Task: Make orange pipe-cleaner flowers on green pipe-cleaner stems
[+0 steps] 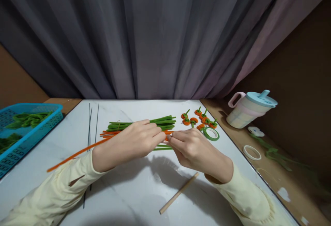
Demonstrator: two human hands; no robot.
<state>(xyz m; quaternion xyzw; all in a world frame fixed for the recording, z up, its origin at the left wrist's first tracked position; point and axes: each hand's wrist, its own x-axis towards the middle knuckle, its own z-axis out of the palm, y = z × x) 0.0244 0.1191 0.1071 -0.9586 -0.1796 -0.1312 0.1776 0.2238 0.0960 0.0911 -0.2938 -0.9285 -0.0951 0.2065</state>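
Observation:
My left hand (144, 137) and my right hand (194, 147) meet over the middle of the white table, fingertips pinched together. Between them shows a bit of orange fuzzy pipe cleaner; its exact shape is mostly hidden by my fingers. A long orange pipe cleaner (74, 154) runs out to the left from under my left wrist. Behind my hands lie a bundle of green pipe cleaners (162, 122) and several orange pipe cleaners (105, 134). Small orange pumpkin-like pieces with green stems (193, 120) are grouped beyond my right hand, beside a roll of green tape (217, 137).
A wooden stick (178, 193) lies nearest me. Thin dark wires (89, 126) are at the left, by a blue basket (33, 134) holding green leafy pieces. At the right stand a lidded pitcher (248, 110) and a white tape ring (244, 152). A grey curtain (155, 40) hangs behind.

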